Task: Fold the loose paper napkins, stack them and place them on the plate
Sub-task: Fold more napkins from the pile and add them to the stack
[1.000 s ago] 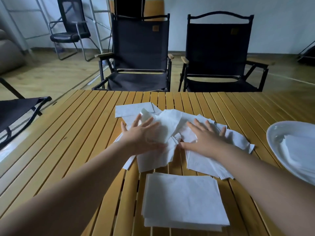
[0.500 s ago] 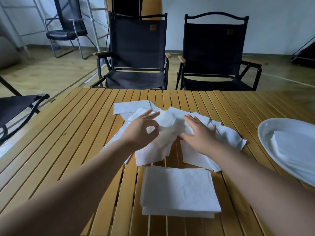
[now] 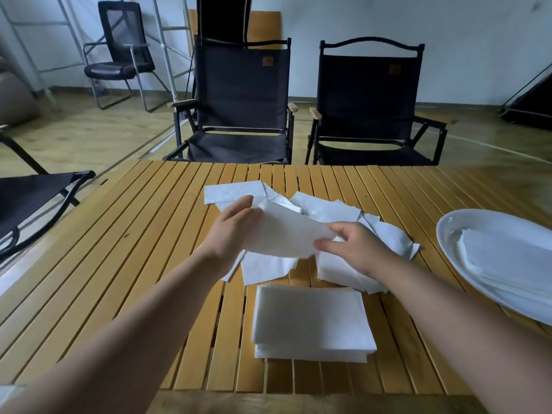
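A white paper napkin (image 3: pixel 285 234) hangs lifted above the pile of loose napkins (image 3: pixel 337 213) in the middle of the slatted wooden table (image 3: pixel 134 249). My left hand (image 3: pixel 231 231) grips its left edge. My right hand (image 3: pixel 349 246) pinches its right edge between thumb and fingers. A neat stack of folded napkins (image 3: pixel 310 321) lies on the table nearer to me. At the right, a white plate (image 3: pixel 454 231) holds another stack of folded napkins (image 3: pixel 507 264).
Two black folding chairs (image 3: pixel 242 106) (image 3: pixel 370 109) stand across the table's far edge. A third black chair (image 3: pixel 33 198) sits at the left side, and an office chair (image 3: pixel 119 52) stands farther back. The plate reaches past the right frame edge.
Both hands went from pressing flat on the loose pile to picking one napkin up; it now hangs between them above the pile.
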Action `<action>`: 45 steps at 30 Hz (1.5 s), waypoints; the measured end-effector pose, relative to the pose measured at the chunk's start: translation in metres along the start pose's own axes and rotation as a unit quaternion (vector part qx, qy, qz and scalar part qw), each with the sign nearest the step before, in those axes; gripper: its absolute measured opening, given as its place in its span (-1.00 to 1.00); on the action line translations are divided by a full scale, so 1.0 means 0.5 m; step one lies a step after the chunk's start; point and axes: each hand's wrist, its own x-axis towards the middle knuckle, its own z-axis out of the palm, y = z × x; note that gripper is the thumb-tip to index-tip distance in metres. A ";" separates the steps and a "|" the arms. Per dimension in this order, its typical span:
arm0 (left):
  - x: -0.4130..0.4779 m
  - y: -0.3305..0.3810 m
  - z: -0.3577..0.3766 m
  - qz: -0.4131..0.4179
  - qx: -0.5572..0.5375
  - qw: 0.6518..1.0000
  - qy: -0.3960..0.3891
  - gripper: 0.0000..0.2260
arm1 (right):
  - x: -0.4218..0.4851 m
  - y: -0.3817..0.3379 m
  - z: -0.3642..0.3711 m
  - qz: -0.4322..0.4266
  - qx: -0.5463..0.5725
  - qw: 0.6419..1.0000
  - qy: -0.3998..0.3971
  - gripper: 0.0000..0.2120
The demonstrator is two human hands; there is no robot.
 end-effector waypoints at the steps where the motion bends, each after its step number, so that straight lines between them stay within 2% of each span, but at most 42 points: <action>1: -0.006 0.000 0.002 -0.019 -0.007 1.000 0.014 -0.73 | -0.010 -0.001 -0.005 0.010 0.031 0.999 0.014 -0.84; 3: -0.017 -0.003 0.007 -0.061 -0.001 0.998 0.034 -0.77 | -0.029 -0.007 -0.012 0.031 0.087 0.995 0.035 -0.92; 8: -0.055 0.010 0.033 -0.099 0.037 0.992 0.071 -0.87 | -0.068 -0.040 -0.015 0.096 0.125 0.985 0.063 -0.90; 10: -0.071 0.019 0.045 -0.081 0.044 0.993 0.075 -0.96 | -0.084 -0.056 -0.015 0.123 0.090 0.985 0.076 -0.87; 15: -0.105 0.023 0.058 -0.090 0.071 0.991 0.065 -0.89 | -0.133 -0.069 -0.010 0.178 0.029 0.979 0.097 -0.67; 20: -0.133 0.011 0.061 -0.128 0.163 0.978 0.007 -0.91 | -0.176 -0.068 0.006 0.222 -0.030 0.971 0.081 -0.69; 22: -0.143 0.002 0.054 -0.140 0.191 0.972 -0.004 -0.90 | -0.187 -0.069 0.011 0.224 -0.043 0.970 0.087 -0.75; 26: -0.147 -0.006 0.042 -0.135 0.242 0.961 -0.019 -0.89 | -0.200 -0.067 0.020 0.205 -0.056 0.972 0.099 -0.70; 29: -0.134 -0.001 0.040 -0.136 0.264 0.954 -0.027 -0.88 | -0.202 -0.066 0.023 0.189 -0.094 0.973 0.093 -0.70; 32: -0.130 -0.003 0.030 -0.169 0.242 0.953 -0.065 -0.92 | -0.198 -0.068 0.016 0.173 -0.132 0.972 0.089 -0.69; 36: -0.130 -0.010 0.015 -0.203 0.272 0.933 -0.123 -0.91 | -0.202 -0.065 0.002 0.181 -0.159 0.969 0.058 -0.67; 41: -0.124 -0.019 0.015 -0.212 0.312 0.913 -0.154 -0.89 | -0.204 -0.060 -0.003 0.207 -0.185 0.960 -0.023 -0.86; 45: -0.120 -0.025 0.016 -0.200 0.358 0.898 -0.160 -0.82 | -0.199 -0.059 -0.002 0.227 -0.210 0.950 -0.050 -0.89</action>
